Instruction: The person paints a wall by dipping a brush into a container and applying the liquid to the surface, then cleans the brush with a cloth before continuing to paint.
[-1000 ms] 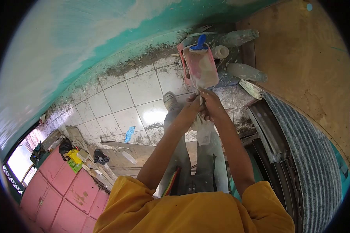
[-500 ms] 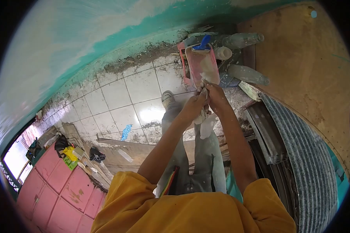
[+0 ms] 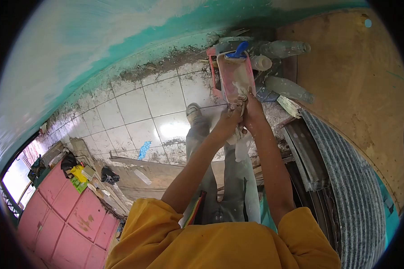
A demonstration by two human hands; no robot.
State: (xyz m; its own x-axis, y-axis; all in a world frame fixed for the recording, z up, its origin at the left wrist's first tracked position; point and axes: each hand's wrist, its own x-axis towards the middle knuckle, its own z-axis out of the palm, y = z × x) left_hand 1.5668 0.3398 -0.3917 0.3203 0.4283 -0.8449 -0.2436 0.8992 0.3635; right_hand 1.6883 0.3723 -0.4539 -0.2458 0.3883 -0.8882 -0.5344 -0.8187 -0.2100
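My left hand (image 3: 230, 117) and my right hand (image 3: 253, 109) meet at the near end of a pink tray (image 3: 234, 76). Between them they grip a whitish, smeared plastic bag (image 3: 242, 145), whose loose part hangs below the fingers. Both hands are closed on its upper part, and whitish paste coats the fingertips. Pale paste (image 3: 241, 77) lies inside the tray. At the tray's far end rests a blue-handled scraper (image 3: 239, 50).
Right of the tray stand a whitish container (image 3: 261, 62) and bottles (image 3: 285, 49). Corrugated sheets (image 3: 345, 179) and a wooden board (image 3: 345, 80) fill the right side. A blue scrap (image 3: 144, 150) lies on the tiles (image 3: 134, 106). Pink panels (image 3: 72, 215) are lower left.
Both hands have shifted slightly right and up with the bag, closer over the tray's near end. The view has tilted slightly.
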